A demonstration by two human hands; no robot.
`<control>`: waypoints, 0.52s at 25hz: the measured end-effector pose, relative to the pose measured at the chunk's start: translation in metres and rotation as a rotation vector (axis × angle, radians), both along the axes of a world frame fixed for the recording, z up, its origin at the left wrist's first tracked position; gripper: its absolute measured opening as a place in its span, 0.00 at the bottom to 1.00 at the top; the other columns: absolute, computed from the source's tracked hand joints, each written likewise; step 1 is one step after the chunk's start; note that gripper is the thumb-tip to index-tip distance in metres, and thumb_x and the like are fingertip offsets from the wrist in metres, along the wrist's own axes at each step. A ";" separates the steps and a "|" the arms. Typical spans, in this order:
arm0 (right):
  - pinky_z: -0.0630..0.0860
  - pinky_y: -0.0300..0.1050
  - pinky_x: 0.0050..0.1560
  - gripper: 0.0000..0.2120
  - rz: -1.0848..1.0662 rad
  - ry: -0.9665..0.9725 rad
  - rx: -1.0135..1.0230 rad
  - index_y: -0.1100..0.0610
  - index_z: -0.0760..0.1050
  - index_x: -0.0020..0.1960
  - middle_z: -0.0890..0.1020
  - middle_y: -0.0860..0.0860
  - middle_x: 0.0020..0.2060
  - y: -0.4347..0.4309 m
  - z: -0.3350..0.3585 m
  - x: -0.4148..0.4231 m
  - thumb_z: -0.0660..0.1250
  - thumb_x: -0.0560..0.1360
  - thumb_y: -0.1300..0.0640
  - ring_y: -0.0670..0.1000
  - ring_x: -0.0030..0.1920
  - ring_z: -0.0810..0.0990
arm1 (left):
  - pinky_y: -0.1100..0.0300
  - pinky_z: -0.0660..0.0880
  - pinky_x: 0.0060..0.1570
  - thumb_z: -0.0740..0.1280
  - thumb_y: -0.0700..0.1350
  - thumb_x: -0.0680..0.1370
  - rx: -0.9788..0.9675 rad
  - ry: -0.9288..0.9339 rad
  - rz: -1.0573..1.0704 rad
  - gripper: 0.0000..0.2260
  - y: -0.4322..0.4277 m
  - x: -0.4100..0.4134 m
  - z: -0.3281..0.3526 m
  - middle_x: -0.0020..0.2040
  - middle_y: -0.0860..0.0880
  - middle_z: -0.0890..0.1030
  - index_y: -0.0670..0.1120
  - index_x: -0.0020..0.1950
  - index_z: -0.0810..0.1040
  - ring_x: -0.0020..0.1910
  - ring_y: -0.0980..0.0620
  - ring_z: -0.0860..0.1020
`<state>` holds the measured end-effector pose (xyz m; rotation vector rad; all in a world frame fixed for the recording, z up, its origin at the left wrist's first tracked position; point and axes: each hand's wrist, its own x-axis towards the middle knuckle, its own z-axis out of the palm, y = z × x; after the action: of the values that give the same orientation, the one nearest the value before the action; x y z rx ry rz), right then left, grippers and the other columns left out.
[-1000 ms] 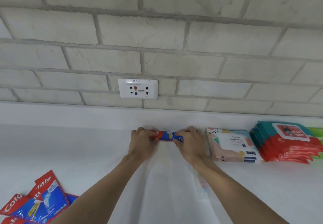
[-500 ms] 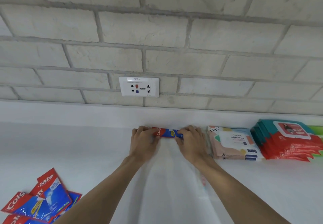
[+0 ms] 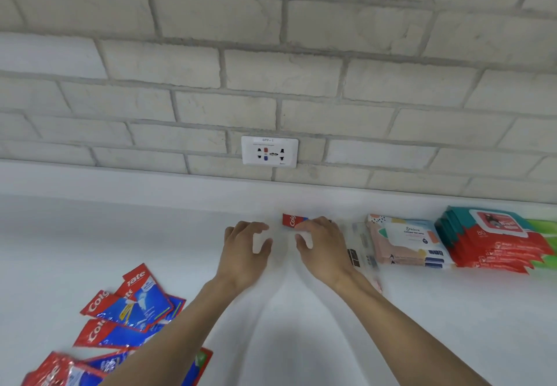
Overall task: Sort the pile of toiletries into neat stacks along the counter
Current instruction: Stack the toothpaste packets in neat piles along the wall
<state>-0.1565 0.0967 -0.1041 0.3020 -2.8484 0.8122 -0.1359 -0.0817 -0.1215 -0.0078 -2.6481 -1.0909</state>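
Toothpaste box [image 3: 289, 220] at counter [image 3: 90, 235] back edge, mostly hidden by your right hand [image 3: 324, 250]; fingers curled over it, grip unclear. Left hand [image 3: 245, 253]: fingers loosely spread, holding nothing. Wipes [image 3: 407, 241] right; sachets [image 3: 129, 310] front-left, cut off.

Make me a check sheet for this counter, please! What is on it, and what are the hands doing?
Surface: white counter, set against the wall.
Job's things: toothpaste pack at the back by the wall; loose toothpaste pile front left; pink wipes stack, red wipes stack and green pack in a row on the right; blurred clear pack beside the pink wipes stack.
Clutter: nothing seen.
Hands: left hand loosely curved, holds nothing, apart from the toothpaste pack; right hand has fingertips at the toothpaste pack, thumb off it.
Cables: nothing seen.
Surroundings: brick wall; socket, nothing plugged in.
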 end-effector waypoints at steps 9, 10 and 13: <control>0.73 0.39 0.57 0.10 0.189 -0.096 -0.183 0.48 0.78 0.57 0.78 0.47 0.51 -0.053 0.011 0.084 0.65 0.77 0.53 0.46 0.52 0.75 | 0.64 0.67 0.52 0.68 0.48 0.76 -0.069 0.008 0.046 0.10 -0.055 0.087 0.012 0.51 0.56 0.77 0.54 0.56 0.79 0.54 0.51 0.72; 0.73 0.39 0.56 0.09 0.213 -0.116 -0.189 0.48 0.78 0.57 0.78 0.46 0.51 -0.059 0.010 0.094 0.65 0.77 0.53 0.45 0.52 0.75 | 0.63 0.68 0.52 0.68 0.48 0.76 -0.076 0.003 0.051 0.09 -0.062 0.096 0.013 0.51 0.57 0.77 0.54 0.56 0.79 0.53 0.51 0.72; 0.74 0.38 0.55 0.09 0.278 -0.197 -0.183 0.47 0.78 0.57 0.78 0.45 0.52 -0.073 0.005 0.121 0.66 0.78 0.51 0.45 0.52 0.75 | 0.58 0.73 0.55 0.68 0.49 0.76 -0.101 -0.038 0.022 0.08 -0.082 0.120 0.014 0.50 0.56 0.79 0.54 0.55 0.79 0.51 0.53 0.75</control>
<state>-0.0357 0.0241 -0.0993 0.6346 -2.9210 1.2090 -0.0155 -0.1636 -0.1080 0.0223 -2.7284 -0.9582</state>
